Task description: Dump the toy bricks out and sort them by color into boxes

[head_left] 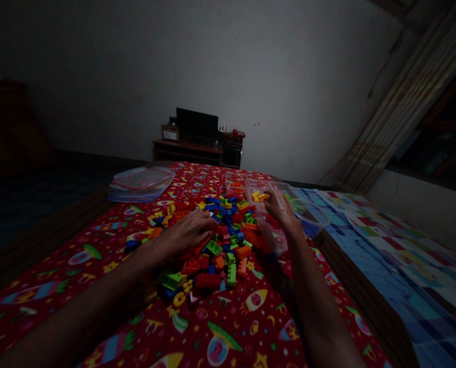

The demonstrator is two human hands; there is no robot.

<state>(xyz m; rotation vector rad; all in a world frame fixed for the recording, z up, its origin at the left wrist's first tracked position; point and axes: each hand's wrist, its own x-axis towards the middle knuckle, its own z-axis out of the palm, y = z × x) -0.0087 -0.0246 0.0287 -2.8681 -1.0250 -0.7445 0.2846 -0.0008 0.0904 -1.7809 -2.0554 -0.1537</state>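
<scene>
A heap of plastic building blocks (233,239) in red, orange, green, blue and yellow is spread over the red cloth. My left hand (195,227) rests low over the heap's left side, palm down, its fingers loosely bent and apart. No block shows clearly in it. Over a clear plastic box (268,236) on the right, my right hand (279,207) has its fingertips closed at a yellow building block (264,197). Another yellow block (255,196) lies beside that one. Part of the box is behind my right hand and forearm.
Stacked clear lids (141,184) lie at the table's left edge. A clear tub (314,217) with green and blue pieces stands right of my right hand. Orange pieces (235,184) lie in the box section farther back. A bed (385,245) adjoins the right side.
</scene>
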